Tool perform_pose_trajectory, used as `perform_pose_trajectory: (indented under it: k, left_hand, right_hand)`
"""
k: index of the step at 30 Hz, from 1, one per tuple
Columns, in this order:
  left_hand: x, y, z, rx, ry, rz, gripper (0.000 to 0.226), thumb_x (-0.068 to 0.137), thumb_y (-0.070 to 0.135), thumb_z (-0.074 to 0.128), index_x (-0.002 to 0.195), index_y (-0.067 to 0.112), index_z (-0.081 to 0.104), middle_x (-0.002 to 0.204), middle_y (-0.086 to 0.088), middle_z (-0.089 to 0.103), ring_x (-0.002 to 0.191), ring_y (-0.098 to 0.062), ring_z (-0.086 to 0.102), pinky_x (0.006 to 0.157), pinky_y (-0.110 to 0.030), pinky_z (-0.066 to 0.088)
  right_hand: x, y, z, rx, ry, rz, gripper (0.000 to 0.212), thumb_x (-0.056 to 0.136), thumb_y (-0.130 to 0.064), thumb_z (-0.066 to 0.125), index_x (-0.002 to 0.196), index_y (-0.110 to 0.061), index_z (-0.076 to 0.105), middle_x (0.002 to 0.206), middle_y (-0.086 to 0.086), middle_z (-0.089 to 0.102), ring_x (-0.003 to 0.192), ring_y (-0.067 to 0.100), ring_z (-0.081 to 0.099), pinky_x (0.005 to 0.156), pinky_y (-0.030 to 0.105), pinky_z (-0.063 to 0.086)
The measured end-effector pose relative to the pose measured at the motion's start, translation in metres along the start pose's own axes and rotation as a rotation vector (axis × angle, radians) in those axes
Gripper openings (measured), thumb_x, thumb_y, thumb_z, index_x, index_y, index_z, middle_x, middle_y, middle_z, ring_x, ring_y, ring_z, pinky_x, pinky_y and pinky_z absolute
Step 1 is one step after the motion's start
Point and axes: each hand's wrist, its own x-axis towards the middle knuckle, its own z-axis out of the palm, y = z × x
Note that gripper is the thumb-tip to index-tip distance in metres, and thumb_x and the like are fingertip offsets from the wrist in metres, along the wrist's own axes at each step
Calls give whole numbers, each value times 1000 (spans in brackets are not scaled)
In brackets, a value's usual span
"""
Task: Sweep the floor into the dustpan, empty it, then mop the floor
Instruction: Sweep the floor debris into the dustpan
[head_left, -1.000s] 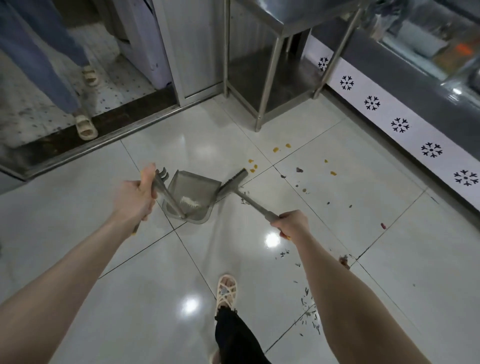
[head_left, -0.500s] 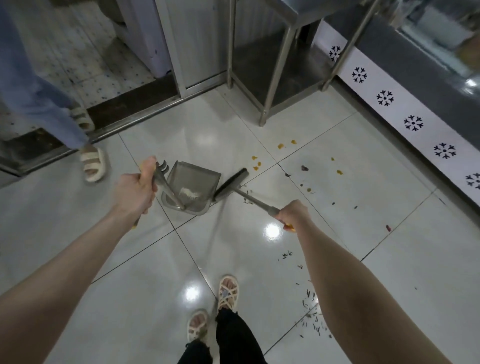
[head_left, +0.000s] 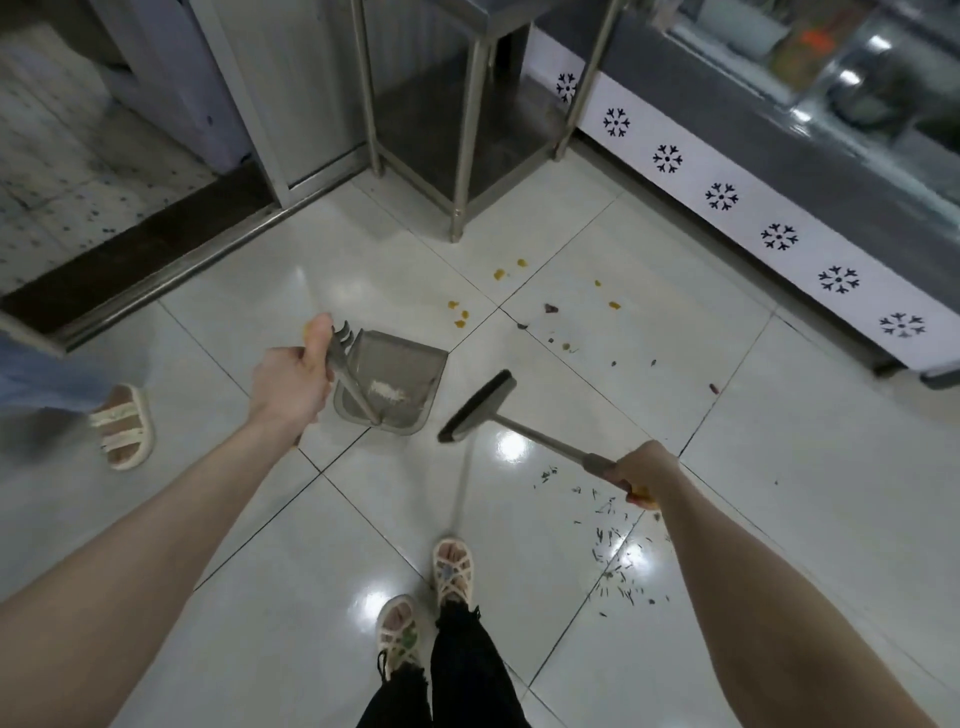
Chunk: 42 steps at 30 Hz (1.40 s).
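My left hand (head_left: 291, 382) grips the upright handle of a grey dustpan (head_left: 400, 371) that rests on the glossy white tile floor (head_left: 260, 519); a small pale heap of dirt lies inside it. My right hand (head_left: 641, 470) holds the metal handle of a broom whose dark head (head_left: 478, 406) hovers just right of the pan, apart from it. Yellow crumbs (head_left: 460, 312) and dark bits (head_left: 550, 309) lie beyond the pan. Thin dark scraps (head_left: 615, 551) are scattered below my right hand.
A steel table's legs (head_left: 465, 145) stand ahead. A counter base with snowflake trim (head_left: 779, 236) runs along the right. A doorway threshold (head_left: 156, 270) lies at left, where another person's sandalled foot (head_left: 122, 426) stands. My own feet (head_left: 452, 569) are at the bottom centre.
The broom head has swung away from the dustpan's right edge toward me. The other person's foot has stepped further onto the tiles at left. My second foot has come into view.
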Motion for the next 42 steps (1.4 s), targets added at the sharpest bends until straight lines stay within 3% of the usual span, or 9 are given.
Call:
perform_pose_trajectory:
  k: [4,10,15,19,23,26,31,39,42]
  left_hand:
    - [-6,-2,5,-9,-47,33,69,84,69,35,56,9,52,52,-11,51,45,-25,47,54,-33,43]
    - [-13,3,14,-24,-81,57,68,85,67,35,55,9,51,50,-10,49,49,-26,46,56,-32,43]
    - [-7,16,18,-34,-107,90,69,78,71,35,53,9,53,52,-11,52,53,-27,48,60,-33,43]
    - [6,31,23,-50,-119,82,67,78,70,37,54,9,51,53,-10,50,51,-26,45,56,-32,40]
    - [27,56,37,-33,-122,109,64,82,66,39,55,9,50,49,-8,48,44,-24,42,51,-29,37]
    - [43,71,49,-13,-120,118,63,84,65,39,57,8,51,51,-8,48,42,-24,42,50,-27,37]
    - [77,106,79,2,-124,95,67,82,69,38,59,8,52,51,-8,47,43,-23,41,50,-28,37]
    - [117,149,119,-11,-105,68,65,88,65,38,60,7,51,52,-9,46,44,-23,39,47,-27,35]
    - [128,155,128,9,-114,76,67,84,69,37,62,7,52,52,-8,47,44,-23,40,48,-28,36]
  right_hand:
    - [-15,34,1,14,29,9,38,79,-31,75,74,-4,48,72,6,54,63,21,58,73,35,58]
    - [-33,28,-13,107,65,-31,25,78,-24,76,91,-4,69,65,8,61,49,15,54,50,23,53]
    - [-33,14,-10,184,107,-73,18,85,-17,67,99,-6,70,64,7,58,46,13,52,35,16,41]
    - [-17,-7,-2,332,141,-121,23,83,-21,69,96,-2,71,65,5,55,55,19,57,67,34,59]
    - [10,-35,-7,388,152,-137,21,84,-27,68,90,-7,72,62,2,54,47,15,55,49,22,50]
    - [32,-53,-17,406,175,-135,14,84,-23,65,87,-11,71,58,2,55,47,16,56,51,23,50]
    - [75,-88,-48,512,166,-119,5,83,-17,64,83,-12,66,62,4,56,49,19,55,73,37,57]
    - [131,-146,-91,526,124,-124,8,85,-18,65,82,-11,63,64,5,55,50,18,54,67,35,57]
    - [153,-159,-95,506,121,-114,10,86,-19,65,82,-10,63,63,5,55,47,18,54,54,28,53]
